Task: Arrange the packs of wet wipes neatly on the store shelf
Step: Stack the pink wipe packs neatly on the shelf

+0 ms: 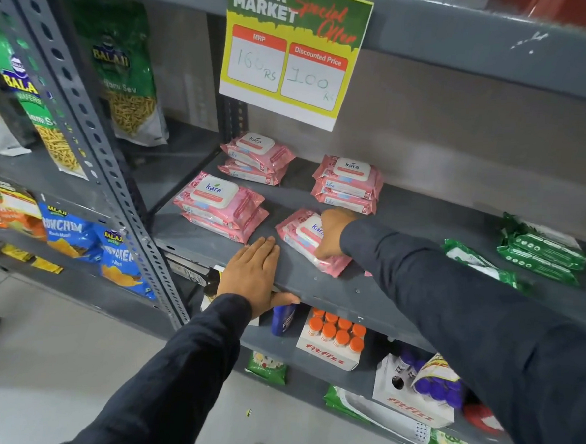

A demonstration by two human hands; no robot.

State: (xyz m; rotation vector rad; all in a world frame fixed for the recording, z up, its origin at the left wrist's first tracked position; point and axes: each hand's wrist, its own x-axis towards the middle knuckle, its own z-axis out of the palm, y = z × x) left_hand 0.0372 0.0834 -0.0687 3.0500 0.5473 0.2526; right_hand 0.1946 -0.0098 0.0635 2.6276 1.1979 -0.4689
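Pink packs of wet wipes lie in stacks on the grey shelf (pixel 315 288). One stack (pixel 257 158) sits at the back left, one (pixel 347 184) at the back right, one (pixel 222 207) at the front left. My right hand (pixel 334 233) is closed over the front right stack (pixel 301 239), fingers curled around its right end. My left hand (pixel 254 274) rests flat on the shelf's front edge, fingers together, thumb under the lip, holding nothing. Several green packs (pixel 540 250) lie at the shelf's right end.
A special-offer price sign (pixel 291 53) hangs from the shelf above. A perforated grey upright (pixel 94 137) stands to the left, with snack bags (pixel 122 74) beyond it. The shelf below holds boxes of orange-capped bottles (pixel 336 337) and purple-capped bottles (pixel 425 384).
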